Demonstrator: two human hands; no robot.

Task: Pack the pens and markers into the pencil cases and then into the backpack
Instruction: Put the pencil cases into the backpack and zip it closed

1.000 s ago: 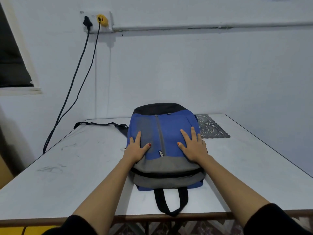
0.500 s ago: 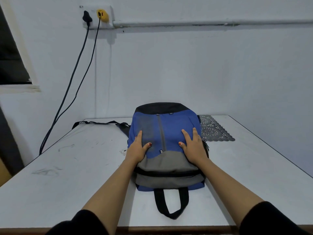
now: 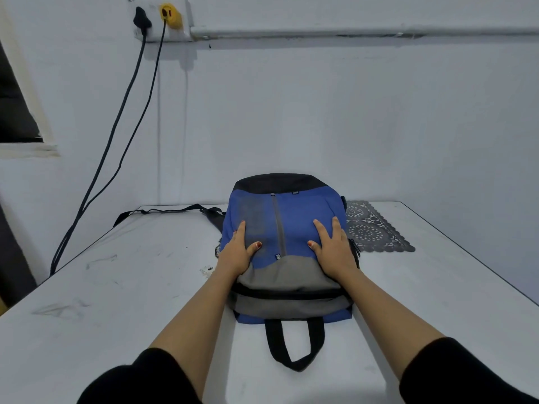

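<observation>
A blue, grey and black backpack (image 3: 294, 217) lies flat on the white table (image 3: 131, 287), its black carry handle (image 3: 294, 348) pointing toward me and its zips closed. My left hand (image 3: 237, 252) rests flat on the backpack's left side with straight fingers. On the right side of the bag my right hand (image 3: 334, 247) lies flat with spread fingers. No pens, markers or pencil cases show anywhere.
A dark lace mat (image 3: 376, 231) lies behind the backpack at the right. A black shoulder strap (image 3: 163, 212) trails left along the table's far edge. Two cables (image 3: 116, 132) hang from a wall socket (image 3: 159, 16) at the upper left. The wall stands close behind the table.
Both hands stay flat on the backpack in about the same spots. The camera has tilted and shifted slightly, so the table's near edge has dropped out of view.
</observation>
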